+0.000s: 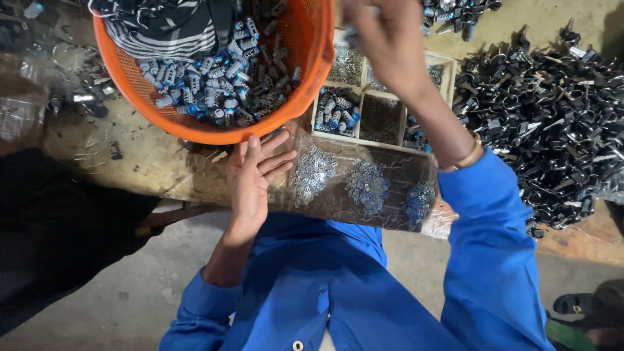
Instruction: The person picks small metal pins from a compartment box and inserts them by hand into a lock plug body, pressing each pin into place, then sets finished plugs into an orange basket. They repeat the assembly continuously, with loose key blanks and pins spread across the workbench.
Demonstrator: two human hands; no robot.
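Left hand [255,177]: open, fingers spread and flat, resting at the near edge of the workbench [97,140], its fingertips just under the rim of the orange basket [305,71]. It grips nothing.

Right hand [383,39]: raised above the wooden compartment tray [448,71], fingers drawn together around a small pale part [354,29] that is blurred; what the part is cannot be told. A gold bangle [469,156] sits at the wrist, above a blue sleeve [487,247].

Orange basket: tilted, holding many small blue-and-silver cylinders [214,88] and a striped cloth [162,26].

Wooden compartment tray: just beside the basket, its cells holding more cylinders and small metal pieces.

Brown sheet [396,172]: in front of the tray, between the two hands, bearing three heaps of small silver clips [367,185].

Black metal parts [552,123]: a large heap on the bench to the right of the tray.

Black sandal [578,305]: on the floor, lower right.
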